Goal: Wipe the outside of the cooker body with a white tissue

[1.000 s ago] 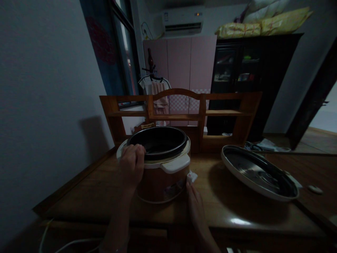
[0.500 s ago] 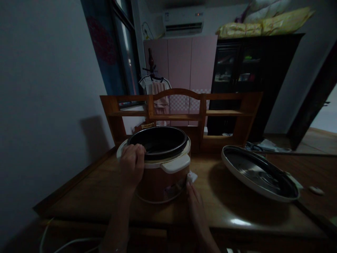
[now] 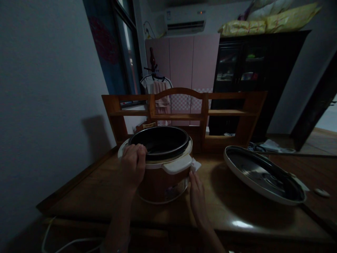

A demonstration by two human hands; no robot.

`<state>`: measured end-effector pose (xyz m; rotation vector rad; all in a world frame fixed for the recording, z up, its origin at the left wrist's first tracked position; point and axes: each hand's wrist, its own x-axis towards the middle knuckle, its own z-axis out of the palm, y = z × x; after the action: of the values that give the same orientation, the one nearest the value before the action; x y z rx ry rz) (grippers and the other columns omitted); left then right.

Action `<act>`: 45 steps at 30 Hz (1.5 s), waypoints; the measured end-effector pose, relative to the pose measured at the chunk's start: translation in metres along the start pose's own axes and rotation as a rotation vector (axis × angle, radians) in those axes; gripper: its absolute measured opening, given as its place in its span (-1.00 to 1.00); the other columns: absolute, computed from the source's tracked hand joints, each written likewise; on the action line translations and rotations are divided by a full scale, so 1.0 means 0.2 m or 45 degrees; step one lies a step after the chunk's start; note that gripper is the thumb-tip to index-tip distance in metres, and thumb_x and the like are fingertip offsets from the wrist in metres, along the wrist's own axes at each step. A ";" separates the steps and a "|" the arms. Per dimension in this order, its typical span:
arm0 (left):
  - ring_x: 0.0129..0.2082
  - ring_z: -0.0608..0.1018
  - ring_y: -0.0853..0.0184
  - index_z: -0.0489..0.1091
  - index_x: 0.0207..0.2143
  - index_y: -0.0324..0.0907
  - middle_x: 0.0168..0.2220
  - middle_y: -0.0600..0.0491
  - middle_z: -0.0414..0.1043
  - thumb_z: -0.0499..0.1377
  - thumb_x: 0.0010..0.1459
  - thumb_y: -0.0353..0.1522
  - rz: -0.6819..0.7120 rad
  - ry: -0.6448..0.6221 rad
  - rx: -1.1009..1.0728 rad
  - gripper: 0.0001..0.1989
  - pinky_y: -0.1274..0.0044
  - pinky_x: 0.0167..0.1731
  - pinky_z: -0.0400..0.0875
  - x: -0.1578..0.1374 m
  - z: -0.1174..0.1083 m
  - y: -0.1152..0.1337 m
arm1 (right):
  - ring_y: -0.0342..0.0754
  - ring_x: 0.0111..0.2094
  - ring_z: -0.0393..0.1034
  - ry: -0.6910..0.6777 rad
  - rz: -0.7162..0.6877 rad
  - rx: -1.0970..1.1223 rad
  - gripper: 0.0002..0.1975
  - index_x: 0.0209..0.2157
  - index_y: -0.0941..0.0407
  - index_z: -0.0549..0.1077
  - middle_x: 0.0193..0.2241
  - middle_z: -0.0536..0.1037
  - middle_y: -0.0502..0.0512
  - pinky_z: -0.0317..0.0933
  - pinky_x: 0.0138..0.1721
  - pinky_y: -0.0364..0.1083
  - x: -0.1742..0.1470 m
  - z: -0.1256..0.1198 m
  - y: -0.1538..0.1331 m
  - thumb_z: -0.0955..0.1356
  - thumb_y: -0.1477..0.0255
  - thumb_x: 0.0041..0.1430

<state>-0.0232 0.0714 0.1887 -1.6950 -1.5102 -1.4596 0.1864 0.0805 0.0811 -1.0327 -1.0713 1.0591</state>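
A round electric cooker (image 3: pixel 155 182) with a brown body and pale rim stands on the wooden desk (image 3: pixel 105 189). Its dark inner pot (image 3: pixel 168 138) sits uncovered inside. My left hand (image 3: pixel 133 163) is closed over the near left rim of the cooker, thumb and fingertips partly hidden by the edge. Low on the cooker's right side, my right hand (image 3: pixel 197 186) presses a crumpled white tissue (image 3: pixel 195 165) against the body, below the pale side handle (image 3: pixel 178 165).
To the right lies the cooker lid (image 3: pixel 263 175), inner side up and tilted. A wooden shelf rack (image 3: pixel 179 117) rises along the desk's back edge. A white cable (image 3: pixel 73 241) hangs at the lower left, and a wall (image 3: pixel 52 105) borders the left side.
My right hand has slid the tissue slightly up and away along the cooker's right side. My left hand keeps its grip on the rim. The view has shifted slightly.
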 end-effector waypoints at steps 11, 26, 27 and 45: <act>-0.34 0.38 0.30 0.26 -0.45 -0.10 -0.44 0.07 0.33 -0.13 0.36 -0.32 0.000 0.017 -0.015 -0.68 0.38 -0.17 0.21 0.00 0.01 -0.01 | 0.14 0.28 0.16 0.000 0.167 -0.047 -0.31 0.11 0.06 0.47 0.15 0.45 0.07 0.00 0.29 0.08 -0.08 -0.08 0.19 0.32 -0.09 0.08; -0.35 0.38 0.31 0.26 -0.46 -0.11 -0.45 0.08 0.32 -0.14 0.36 -0.30 0.000 0.034 -0.011 -0.66 0.40 -0.18 0.21 0.00 0.01 -0.01 | 0.06 0.33 0.07 -0.059 -0.040 -0.094 -0.41 0.22 0.05 0.33 0.25 0.33 0.07 -0.06 0.33 0.07 -0.18 -0.02 0.11 0.25 0.06 0.26; -0.35 0.38 0.31 0.26 -0.46 -0.10 -0.45 0.08 0.32 -0.14 0.37 -0.30 0.001 0.036 -0.012 -0.66 0.40 -0.18 0.21 -0.01 0.01 -0.01 | 0.06 0.33 0.06 -0.065 -0.034 -0.100 -0.40 0.23 0.06 0.32 0.26 0.31 0.07 -0.07 0.33 0.07 -0.18 -0.02 0.12 0.25 0.06 0.26; -0.36 0.37 0.31 0.26 -0.45 -0.10 -0.45 0.09 0.32 -0.11 0.36 -0.33 0.034 0.031 -0.031 -0.69 0.39 -0.18 0.20 0.00 0.01 -0.01 | 0.04 0.37 -0.04 -0.116 -0.017 -0.070 -0.42 0.24 0.07 0.31 0.30 0.23 0.07 -0.18 0.37 0.13 -0.19 -0.03 0.21 0.21 0.07 0.31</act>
<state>-0.0250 0.0737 0.1867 -1.6991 -1.4569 -1.4851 0.1804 0.0492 0.0331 -1.0281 -1.1847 1.0796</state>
